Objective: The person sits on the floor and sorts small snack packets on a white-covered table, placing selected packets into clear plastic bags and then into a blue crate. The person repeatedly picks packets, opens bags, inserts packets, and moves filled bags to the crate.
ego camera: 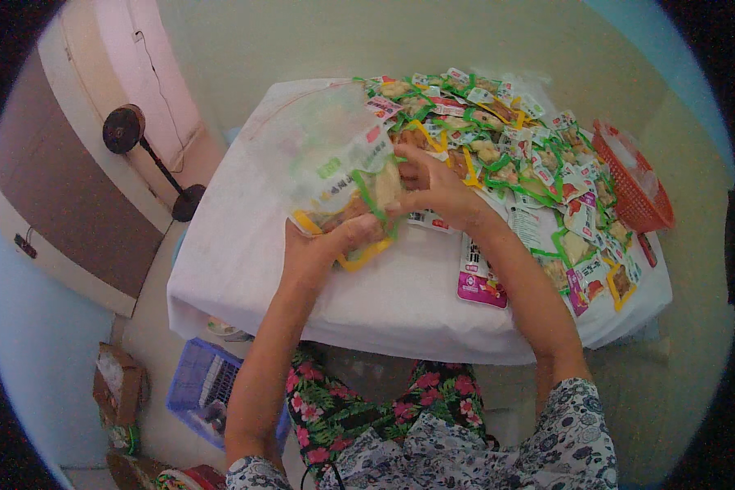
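Observation:
Over the white-covered table, my left hand (337, 242) grips a yellow-edged snack packet (318, 222) from below, its thumb across the front. My right hand (432, 184) has its fingers on a green-edged snack packet (384, 184) that overlaps the yellow-edged one. Both packets are partly clear and bear printing. A large clear plastic bag (312, 131) spreads behind them on the left; green and reddish shapes show through it. Blur hides where the bag ends and the packets begin. A purple-and-white packet (481, 288) lies flat by my right forearm.
A heap of snack packets (490, 135) covers the table's back and right. At the right edge sits a red plastic basket (634, 177), with a red-and-dark object (647, 250) below it. On the floor are a blue crate (187, 383), a cardboard box (119, 386) and a black fan (153, 159).

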The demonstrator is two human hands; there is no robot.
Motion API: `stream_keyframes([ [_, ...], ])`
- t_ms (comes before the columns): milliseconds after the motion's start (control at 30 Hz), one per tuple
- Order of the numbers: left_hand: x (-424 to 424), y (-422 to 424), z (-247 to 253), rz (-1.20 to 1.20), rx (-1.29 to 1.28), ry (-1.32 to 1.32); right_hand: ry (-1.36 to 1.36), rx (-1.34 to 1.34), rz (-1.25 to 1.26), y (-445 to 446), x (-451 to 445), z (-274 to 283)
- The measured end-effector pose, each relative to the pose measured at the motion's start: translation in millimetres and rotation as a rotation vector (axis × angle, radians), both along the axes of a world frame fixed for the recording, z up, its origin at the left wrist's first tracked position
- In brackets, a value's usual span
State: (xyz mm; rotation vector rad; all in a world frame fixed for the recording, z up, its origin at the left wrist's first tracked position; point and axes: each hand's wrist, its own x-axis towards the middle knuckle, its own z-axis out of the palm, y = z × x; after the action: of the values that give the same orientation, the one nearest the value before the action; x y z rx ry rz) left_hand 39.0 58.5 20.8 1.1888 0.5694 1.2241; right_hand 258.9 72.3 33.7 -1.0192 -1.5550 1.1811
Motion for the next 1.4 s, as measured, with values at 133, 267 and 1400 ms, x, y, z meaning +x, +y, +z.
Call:
stream_keyframes([
  [133,0,2,-5,-0.103,-0.015,0.021,0.122,-0.076,0.185,-4,6,0],
  [267,-4,4,-2,-0.178,-0.075,-0.029,0.054,0.069,0.163,-4,3,9],
  [1400,-6,10,-6,0.054,0.066,0.219,-0.112,0.084,0.138,-9,19,10],
])
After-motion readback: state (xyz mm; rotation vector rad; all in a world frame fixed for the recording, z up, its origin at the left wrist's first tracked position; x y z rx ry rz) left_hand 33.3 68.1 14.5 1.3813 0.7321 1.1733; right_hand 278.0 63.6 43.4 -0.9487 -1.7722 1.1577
